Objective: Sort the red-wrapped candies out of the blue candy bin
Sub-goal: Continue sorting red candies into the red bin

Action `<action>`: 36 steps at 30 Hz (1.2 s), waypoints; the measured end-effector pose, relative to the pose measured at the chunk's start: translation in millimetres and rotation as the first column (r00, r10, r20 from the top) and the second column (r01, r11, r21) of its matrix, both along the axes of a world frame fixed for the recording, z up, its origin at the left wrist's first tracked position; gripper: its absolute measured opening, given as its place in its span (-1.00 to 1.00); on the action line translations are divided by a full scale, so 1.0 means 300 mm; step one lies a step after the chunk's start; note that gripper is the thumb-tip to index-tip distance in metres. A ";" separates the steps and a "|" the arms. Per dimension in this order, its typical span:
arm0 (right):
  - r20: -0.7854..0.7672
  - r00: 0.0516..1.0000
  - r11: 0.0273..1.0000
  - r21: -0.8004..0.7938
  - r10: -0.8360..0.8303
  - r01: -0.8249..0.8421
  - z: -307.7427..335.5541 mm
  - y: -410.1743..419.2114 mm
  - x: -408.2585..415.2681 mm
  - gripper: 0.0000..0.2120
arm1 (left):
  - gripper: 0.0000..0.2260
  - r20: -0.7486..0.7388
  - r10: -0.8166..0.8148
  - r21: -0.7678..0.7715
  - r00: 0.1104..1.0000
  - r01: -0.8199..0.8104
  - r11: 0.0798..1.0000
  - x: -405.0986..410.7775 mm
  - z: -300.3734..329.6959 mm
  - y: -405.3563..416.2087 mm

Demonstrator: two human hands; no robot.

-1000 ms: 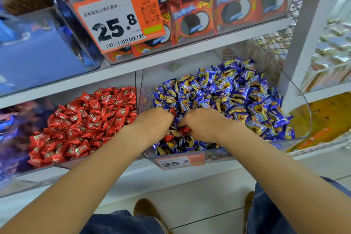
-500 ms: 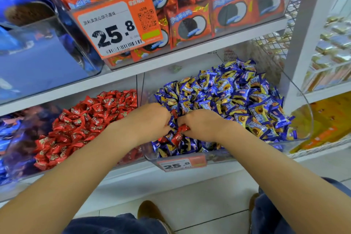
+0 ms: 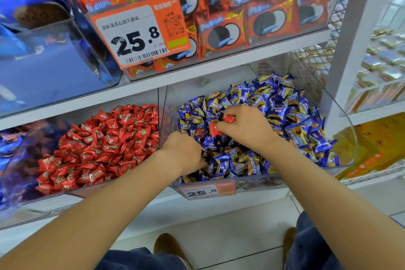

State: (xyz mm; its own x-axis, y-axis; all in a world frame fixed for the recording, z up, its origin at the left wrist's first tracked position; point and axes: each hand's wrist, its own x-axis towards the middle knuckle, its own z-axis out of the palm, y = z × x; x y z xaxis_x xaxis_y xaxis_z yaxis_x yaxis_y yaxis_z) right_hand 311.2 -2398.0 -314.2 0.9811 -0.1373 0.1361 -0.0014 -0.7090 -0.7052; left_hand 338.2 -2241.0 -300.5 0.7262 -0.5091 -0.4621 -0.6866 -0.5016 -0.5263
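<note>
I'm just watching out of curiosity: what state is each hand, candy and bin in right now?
Right hand: pinching red candies.
Left hand: dug into the blue candies, grip hidden.
Blue candy bin: heaped full.
Red candy bin: heaped with red-wrapped candies.

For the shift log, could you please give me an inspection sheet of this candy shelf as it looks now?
Surface: white shelf carrying clear bins.
Job's things: blue candy bin heaped with blue candies; red candies held above them; red candy bin to its left.
Clutter: nothing seen.
Hands: right hand pinches red candies; left hand digs into the blue pile, fingers hidden.
Cables: nothing seen.
Surroundings: cookie packs and price tag on the shelf above.
</note>
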 end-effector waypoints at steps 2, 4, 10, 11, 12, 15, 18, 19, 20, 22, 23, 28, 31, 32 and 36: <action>-0.026 0.999 0.991 0.127 -0.032 0.035 0.010 -0.001 0.007 -0.68 | -0.52 0.007 0.005 0.001 1.000 -0.005 1.000 -0.006 -0.014 -0.004; -0.071 0.996 0.968 0.242 -0.056 0.072 0.019 -0.005 0.015 -0.65 | -0.59 -0.016 0.013 -0.035 1.000 -0.014 0.999 -0.013 -0.021 -0.002; -0.185 0.975 0.898 0.398 -0.123 0.189 0.012 -0.011 0.039 -0.70 | -0.86 -0.047 0.003 -0.408 0.999 -0.022 0.913 -0.009 0.021 0.052; -0.196 0.974 0.900 0.395 -0.116 0.186 0.010 -0.009 0.043 -0.75 | -0.90 -0.043 0.006 -0.465 0.999 -0.025 0.885 -0.006 0.036 0.061; -0.213 0.972 0.905 0.385 -0.102 0.180 0.009 -0.004 0.045 -0.80 | -0.90 -0.047 0.012 -0.518 0.999 -0.035 0.854 -0.005 0.051 0.070; -0.210 0.976 0.919 0.371 -0.053 0.130 0.015 0.018 0.043 -0.73 | -0.91 -0.143 0.040 -0.711 0.989 -0.131 0.691 0.007 0.098 0.102; -0.118 0.992 0.928 0.372 0.039 0.008 0.046 0.053 0.029 -0.73 | -0.92 -0.391 0.080 -0.882 0.917 -0.398 0.251 0.002 0.126 0.142; -0.093 0.993 0.923 0.383 0.077 -0.036 0.062 0.070 0.023 -0.78 | -0.89 -0.479 0.077 -0.875 0.875 -0.482 0.038 -0.006 0.132 0.158; -0.080 0.991 0.917 0.394 0.107 -0.067 0.079 0.089 0.013 -0.82 | -0.86 -0.571 0.066 -0.814 0.818 -0.554 -0.172 -0.014 0.131 0.180; -0.058 0.991 0.906 0.415 0.121 -0.086 0.104 0.132 -0.007 -0.86 | -0.83 -0.736 -0.002 -0.591 0.677 -0.644 -0.485 -0.028 0.126 0.233; -0.038 0.992 0.902 0.423 0.119 -0.092 0.111 0.157 -0.020 -0.87 | -0.82 -0.781 -0.035 -0.497 0.624 -0.654 -0.570 -0.029 0.119 0.266; 0.073 0.981 0.932 0.307 0.178 -0.191 0.184 0.379 -0.007 -0.81 | -0.85 -0.831 0.098 -0.466 0.548 -0.587 -0.662 0.000 0.090 0.455; 0.018 0.966 0.959 0.113 0.258 -0.258 0.192 0.546 0.082 -0.88 | -0.90 -0.846 0.217 -0.502 0.487 -0.591 -0.631 0.034 0.088 0.541; -0.058 0.951 0.952 0.071 0.303 -0.299 0.182 0.588 0.118 -0.77 | -0.86 -0.854 0.230 -0.495 0.466 -0.595 -0.633 0.048 0.091 0.564; -0.342 0.831 0.882 -0.015 0.438 -0.471 0.161 0.627 0.173 -0.30 | -0.68 -0.922 0.003 -0.280 0.388 -0.660 -0.697 0.091 0.133 0.647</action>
